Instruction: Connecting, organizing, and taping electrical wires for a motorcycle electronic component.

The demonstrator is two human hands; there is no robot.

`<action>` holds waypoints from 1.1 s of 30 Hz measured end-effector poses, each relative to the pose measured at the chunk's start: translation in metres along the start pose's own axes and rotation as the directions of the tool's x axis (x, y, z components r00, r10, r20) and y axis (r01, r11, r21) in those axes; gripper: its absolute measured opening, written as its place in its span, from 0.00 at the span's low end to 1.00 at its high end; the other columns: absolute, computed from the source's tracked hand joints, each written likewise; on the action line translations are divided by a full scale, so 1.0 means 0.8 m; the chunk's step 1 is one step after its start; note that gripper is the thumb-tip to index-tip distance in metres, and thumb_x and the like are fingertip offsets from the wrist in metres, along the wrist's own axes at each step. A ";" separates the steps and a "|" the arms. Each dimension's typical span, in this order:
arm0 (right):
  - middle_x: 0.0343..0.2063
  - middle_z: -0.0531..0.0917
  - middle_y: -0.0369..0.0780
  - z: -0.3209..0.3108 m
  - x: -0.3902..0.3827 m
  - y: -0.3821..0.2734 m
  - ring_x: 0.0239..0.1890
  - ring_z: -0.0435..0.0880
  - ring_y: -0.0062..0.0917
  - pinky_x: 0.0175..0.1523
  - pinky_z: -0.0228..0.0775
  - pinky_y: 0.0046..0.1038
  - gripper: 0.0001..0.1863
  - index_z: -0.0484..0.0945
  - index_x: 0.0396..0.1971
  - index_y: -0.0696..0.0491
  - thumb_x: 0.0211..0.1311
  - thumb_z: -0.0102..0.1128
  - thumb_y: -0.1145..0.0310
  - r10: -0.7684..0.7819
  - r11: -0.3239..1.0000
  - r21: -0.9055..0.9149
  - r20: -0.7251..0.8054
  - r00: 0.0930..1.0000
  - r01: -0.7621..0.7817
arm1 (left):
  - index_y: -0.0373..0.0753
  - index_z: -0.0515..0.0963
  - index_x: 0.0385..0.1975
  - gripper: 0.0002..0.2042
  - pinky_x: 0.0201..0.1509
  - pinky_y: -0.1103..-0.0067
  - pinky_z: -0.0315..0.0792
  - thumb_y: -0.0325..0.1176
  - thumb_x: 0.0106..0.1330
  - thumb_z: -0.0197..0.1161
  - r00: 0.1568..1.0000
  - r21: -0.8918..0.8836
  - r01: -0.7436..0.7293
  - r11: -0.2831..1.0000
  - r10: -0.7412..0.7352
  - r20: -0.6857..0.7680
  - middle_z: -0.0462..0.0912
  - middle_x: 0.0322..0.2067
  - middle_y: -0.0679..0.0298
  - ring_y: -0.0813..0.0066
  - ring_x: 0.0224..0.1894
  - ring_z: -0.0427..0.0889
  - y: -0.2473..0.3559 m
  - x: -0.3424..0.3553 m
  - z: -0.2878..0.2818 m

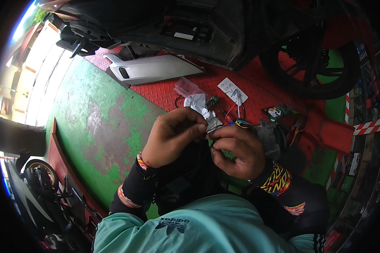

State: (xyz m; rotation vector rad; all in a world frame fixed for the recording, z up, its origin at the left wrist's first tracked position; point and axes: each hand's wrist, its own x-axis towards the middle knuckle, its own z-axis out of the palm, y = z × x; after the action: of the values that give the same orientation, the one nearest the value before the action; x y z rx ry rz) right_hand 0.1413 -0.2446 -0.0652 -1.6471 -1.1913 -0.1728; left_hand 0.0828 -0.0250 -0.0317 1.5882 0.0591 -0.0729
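My left hand (173, 135) is closed in a pinch, thumb against forefinger, in the middle of the head view. Close beside it, my right hand (240, 151) is also closed, its fingertips almost touching the left ones. Whatever they pinch is too small and too covered to name; a thin dark strand shows near the fingertips. Just beyond the hands lie a crumpled white wrapper (197, 104), a coil of dark green wire (212, 101) and a clear plastic packet (188, 87). Red, blue and yellow wires (242, 122) lie beyond my right fingers.
A motor scooter (207, 33) stands over the red checkered-plate platform (156, 93), its wheel (312, 71) at the right. A white body panel (156, 68), a white card (233, 90) and pliers (297, 125) lie there. Another motorbike (33, 198) stands at lower left on the green floor.
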 end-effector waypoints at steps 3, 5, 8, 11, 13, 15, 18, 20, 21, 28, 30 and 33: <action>0.45 0.83 0.42 0.001 0.002 0.000 0.42 0.87 0.34 0.46 0.81 0.33 0.13 0.79 0.41 0.55 0.57 0.72 0.78 0.054 0.993 0.102 -0.011 0.998 -0.052 | 0.31 0.81 0.47 0.07 0.44 0.81 0.78 0.27 0.75 0.65 0.999 -0.023 0.004 1.000 -0.003 0.043 0.85 0.36 0.67 0.82 0.37 0.83 -0.006 0.003 -0.009; 0.46 0.84 0.43 0.002 0.001 0.001 0.43 0.87 0.34 0.46 0.81 0.32 0.12 0.79 0.40 0.55 0.59 0.71 0.77 0.057 0.990 0.128 -0.009 0.998 -0.056 | 0.31 0.81 0.49 0.09 0.44 0.81 0.78 0.27 0.75 0.65 1.000 -0.050 0.000 0.999 0.002 0.027 0.86 0.37 0.67 0.82 0.37 0.83 -0.005 0.003 -0.005; 0.46 0.84 0.44 0.001 0.000 0.000 0.44 0.88 0.34 0.47 0.82 0.32 0.11 0.79 0.41 0.55 0.59 0.71 0.77 0.071 0.989 0.132 -0.007 0.997 -0.070 | 0.31 0.80 0.54 0.12 0.47 0.81 0.78 0.26 0.74 0.66 0.999 -0.099 -0.002 0.995 0.005 0.032 0.86 0.39 0.66 0.82 0.40 0.83 0.003 0.003 -0.004; 0.46 0.84 0.44 0.001 -0.001 0.001 0.44 0.88 0.34 0.47 0.82 0.32 0.11 0.79 0.41 0.55 0.59 0.71 0.77 0.070 0.989 0.130 -0.009 0.998 -0.068 | 0.31 0.79 0.56 0.14 0.52 0.80 0.80 0.23 0.73 0.66 0.999 -0.091 -0.027 0.995 0.031 0.041 0.86 0.43 0.64 0.80 0.45 0.84 0.002 0.001 -0.004; 0.46 0.84 0.44 0.001 -0.001 0.001 0.44 0.88 0.34 0.47 0.82 0.32 0.11 0.79 0.41 0.55 0.59 0.71 0.77 0.078 0.987 0.138 -0.003 0.997 -0.077 | 0.31 0.79 0.57 0.15 0.55 0.79 0.80 0.21 0.72 0.66 0.997 -0.063 -0.057 0.996 0.059 0.039 0.85 0.45 0.63 0.79 0.48 0.85 0.000 0.001 -0.005; 0.46 0.84 0.43 0.001 -0.001 0.000 0.44 0.88 0.34 0.47 0.82 0.32 0.11 0.79 0.41 0.55 0.59 0.71 0.77 0.086 0.986 0.144 0.002 0.996 -0.085 | 0.31 0.79 0.56 0.15 0.59 0.77 0.80 0.18 0.71 0.65 0.993 -0.046 -0.075 0.996 0.079 0.084 0.85 0.47 0.62 0.78 0.52 0.84 -0.002 0.000 -0.008; 0.45 0.84 0.43 0.001 -0.001 0.001 0.44 0.88 0.34 0.48 0.82 0.32 0.11 0.79 0.40 0.54 0.59 0.71 0.77 0.068 0.989 0.130 -0.006 0.998 -0.067 | 0.30 0.82 0.50 0.12 0.52 0.76 0.79 0.16 0.67 0.67 0.988 -0.033 -0.150 0.988 0.151 0.041 0.86 0.41 0.60 0.73 0.45 0.85 -0.008 0.002 -0.002; 0.45 0.85 0.43 0.001 -0.002 0.001 0.44 0.88 0.34 0.48 0.82 0.33 0.12 0.80 0.40 0.54 0.59 0.71 0.78 0.055 0.992 0.118 -0.018 0.998 -0.053 | 0.30 0.83 0.46 0.10 0.51 0.75 0.79 0.16 0.66 0.67 0.972 0.131 -0.227 0.965 0.217 0.090 0.86 0.41 0.59 0.71 0.45 0.85 -0.001 0.004 -0.004; 0.45 0.85 0.43 0.000 -0.002 0.001 0.44 0.88 0.34 0.48 0.82 0.33 0.12 0.80 0.40 0.54 0.59 0.71 0.78 0.055 0.992 0.119 -0.019 0.998 -0.052 | 0.31 0.84 0.43 0.09 0.50 0.75 0.78 0.15 0.65 0.67 0.951 0.287 -0.303 0.909 0.272 0.146 0.86 0.40 0.59 0.70 0.45 0.86 0.002 0.005 -0.006; 0.43 0.85 0.43 -0.004 -0.002 0.000 0.44 0.88 0.33 0.48 0.81 0.32 0.11 0.79 0.41 0.55 0.60 0.70 0.77 0.150 0.971 0.190 -0.019 0.988 -0.144 | 0.34 0.85 0.38 0.07 0.46 0.73 0.80 0.20 0.61 0.71 0.933 0.269 -0.355 0.895 0.322 0.160 0.84 0.39 0.60 0.67 0.42 0.86 -0.001 0.006 -0.003; 0.42 0.85 0.43 -0.004 -0.002 0.000 0.45 0.88 0.32 0.49 0.80 0.32 0.10 0.79 0.41 0.55 0.61 0.69 0.77 0.172 0.966 0.199 -0.028 0.985 -0.163 | 0.35 0.85 0.37 0.08 0.46 0.73 0.79 0.21 0.59 0.74 0.934 0.349 -0.357 0.867 0.326 0.146 0.84 0.39 0.60 0.67 0.43 0.86 -0.002 0.006 -0.002; 0.42 0.86 0.41 0.003 -0.008 0.004 0.47 0.87 0.27 0.52 0.78 0.30 0.08 0.79 0.41 0.56 0.64 0.68 0.77 0.300 0.904 0.322 -0.016 0.954 -0.280 | 0.36 0.84 0.35 0.08 0.46 0.73 0.78 0.20 0.57 0.74 0.896 0.406 -0.430 0.806 0.436 0.083 0.84 0.38 0.61 0.67 0.42 0.86 0.006 0.005 0.002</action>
State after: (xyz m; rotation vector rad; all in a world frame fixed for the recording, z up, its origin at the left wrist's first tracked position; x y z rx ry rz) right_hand 0.1393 -0.2466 -0.0721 -1.4979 -0.8585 0.1474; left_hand 0.0871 -0.0271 -0.0270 1.9936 -0.3339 0.3062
